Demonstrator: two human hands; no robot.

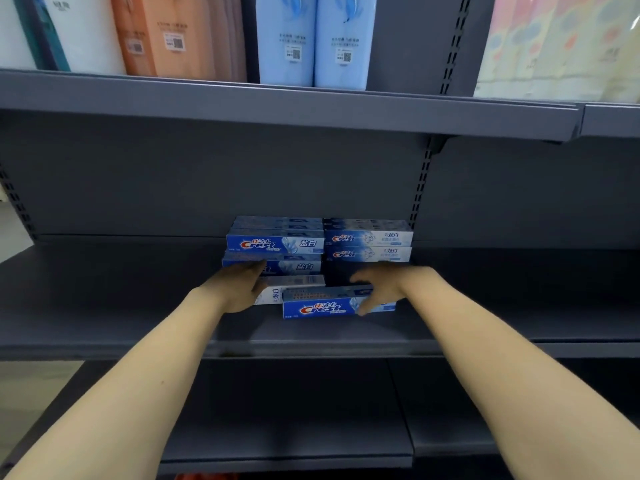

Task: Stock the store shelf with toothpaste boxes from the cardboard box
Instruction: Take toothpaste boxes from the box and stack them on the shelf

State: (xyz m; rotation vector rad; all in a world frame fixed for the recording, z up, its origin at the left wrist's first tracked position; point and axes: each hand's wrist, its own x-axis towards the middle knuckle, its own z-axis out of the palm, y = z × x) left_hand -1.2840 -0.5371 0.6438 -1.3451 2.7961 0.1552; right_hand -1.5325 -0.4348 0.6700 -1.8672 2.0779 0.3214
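While both hands reach onto the middle shelf (pixel 104 299), right hand (pixel 379 289) grips the end of a blue toothpaste box (pixel 322 303) lying on the shelf front, fingers curled over its face. Left hand (pixel 239 285) lies on a whiter toothpaste box (pixel 294 285) just behind, fingers fairly straight, tips touching the left stack (pixel 277 244). Right stack (pixel 369 242) sits beside it at the back. Upper shelf (pixel 277 105) carries tissue packs (pixel 317 39), blue & orange. Dark grey store shelving; lower shelf (pixel 294 427) below.
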